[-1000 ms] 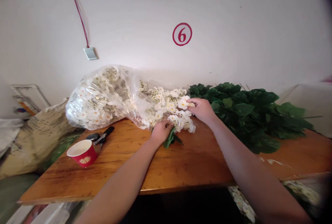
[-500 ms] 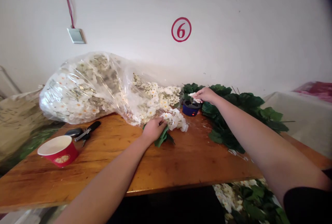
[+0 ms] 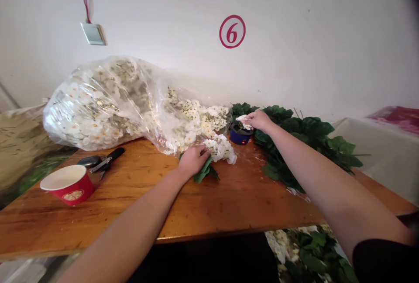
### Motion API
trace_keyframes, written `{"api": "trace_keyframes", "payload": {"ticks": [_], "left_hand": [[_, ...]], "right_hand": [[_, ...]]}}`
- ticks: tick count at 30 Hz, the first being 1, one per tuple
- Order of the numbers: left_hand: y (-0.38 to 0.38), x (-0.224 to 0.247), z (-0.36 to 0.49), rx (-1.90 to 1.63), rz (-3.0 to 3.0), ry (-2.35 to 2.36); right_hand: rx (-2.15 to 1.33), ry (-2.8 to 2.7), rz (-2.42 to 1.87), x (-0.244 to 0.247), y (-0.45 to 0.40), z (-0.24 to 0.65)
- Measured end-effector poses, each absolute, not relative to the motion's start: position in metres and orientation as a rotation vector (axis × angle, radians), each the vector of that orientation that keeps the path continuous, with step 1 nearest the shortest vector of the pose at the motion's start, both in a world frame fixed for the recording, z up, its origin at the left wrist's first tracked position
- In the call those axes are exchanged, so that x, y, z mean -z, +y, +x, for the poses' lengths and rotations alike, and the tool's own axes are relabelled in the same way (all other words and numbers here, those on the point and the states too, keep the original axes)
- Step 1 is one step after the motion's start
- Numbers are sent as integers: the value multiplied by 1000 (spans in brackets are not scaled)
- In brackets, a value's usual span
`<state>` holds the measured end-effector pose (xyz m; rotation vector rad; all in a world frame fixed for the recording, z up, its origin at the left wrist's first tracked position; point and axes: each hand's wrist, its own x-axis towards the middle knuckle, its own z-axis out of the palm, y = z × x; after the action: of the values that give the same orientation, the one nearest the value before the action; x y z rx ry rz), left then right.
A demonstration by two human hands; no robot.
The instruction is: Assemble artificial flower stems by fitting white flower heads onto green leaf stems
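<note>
My left hand (image 3: 195, 160) is closed round an artificial flower stem, with green leaves (image 3: 204, 171) below the fingers and a cluster of white flowers (image 3: 221, 149) pointing right. Between the fingertips of my right hand (image 3: 258, 121) is a small white artificial flower (image 3: 244, 121). It hangs over the dark opening of a small blue pot (image 3: 240, 137) with a lit orange-red light on its front. Whether the flower touches the inside of the pot I cannot tell.
A clear plastic bag (image 3: 94, 104) of white flowers lies along the wall. Green leaf stems (image 3: 294, 139) are heaped on the right. A red paper cup (image 3: 70, 187) and keys (image 3: 103, 166) sit at the left of the wooden table (image 3: 203, 213). More flowers and leaves (image 3: 310, 252) lie below its edge.
The view has tilted and shifted slightly, so the wall and table sit a little higher. Both hands keep nearly the same places and the same holds.
</note>
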<state>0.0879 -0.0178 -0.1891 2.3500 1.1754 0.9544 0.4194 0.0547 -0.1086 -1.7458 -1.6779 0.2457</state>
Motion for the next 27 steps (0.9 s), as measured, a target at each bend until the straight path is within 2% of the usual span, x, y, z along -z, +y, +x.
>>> {"api": "trace_keyframes", "payload": {"ticks": [13, 20, 27], "left_hand": [[-20, 188, 89, -1014, 2255, 1218], [-20, 192, 91, -1133, 2104, 1213], [-22, 192, 91, -1260, 2006, 1177]], "right_hand": [[-195, -1497, -1655, 101, 37, 403], [-673, -1230, -1108, 100, -16, 338], [-1015, -1133, -968, 128, -54, 295]]}}
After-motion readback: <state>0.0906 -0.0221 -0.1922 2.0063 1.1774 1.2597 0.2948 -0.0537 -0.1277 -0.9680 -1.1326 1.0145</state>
